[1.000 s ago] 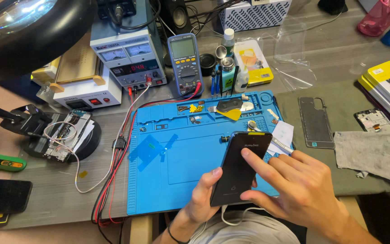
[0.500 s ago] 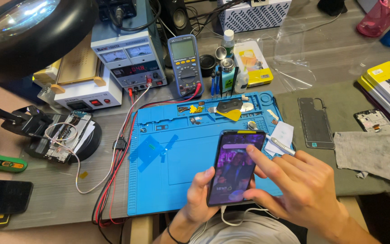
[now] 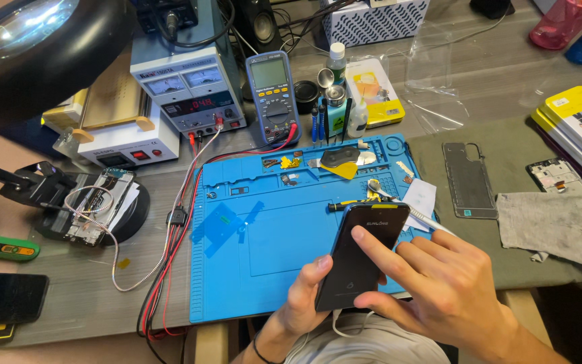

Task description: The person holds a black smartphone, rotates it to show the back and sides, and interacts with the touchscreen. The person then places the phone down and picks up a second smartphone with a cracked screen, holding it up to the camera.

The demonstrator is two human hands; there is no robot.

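My left hand (image 3: 299, 296) grips a black smartphone (image 3: 364, 249) by its lower left edge, holding it upright over the near right part of the blue work mat (image 3: 257, 236). The phone's screen is dark with faint white marks. A white cable hangs from its bottom end. My right hand (image 3: 439, 286) is beside it, with the index fingertip touching the middle of the screen and the other fingers curled behind the phone's right edge.
A multimeter (image 3: 274, 94) and a bench power supply (image 3: 186, 94) stand behind the mat, red and black leads running down its left side. A magnifier lamp (image 3: 28, 47) hangs at upper left. A phone back cover (image 3: 467, 178), grey cloth (image 3: 547, 222) and yellow boxes (image 3: 580, 128) lie right.
The phone's screen went from dark to a lit picture, and is now dark with small marks. My right index finger moved from the phone's edge onto the screen.
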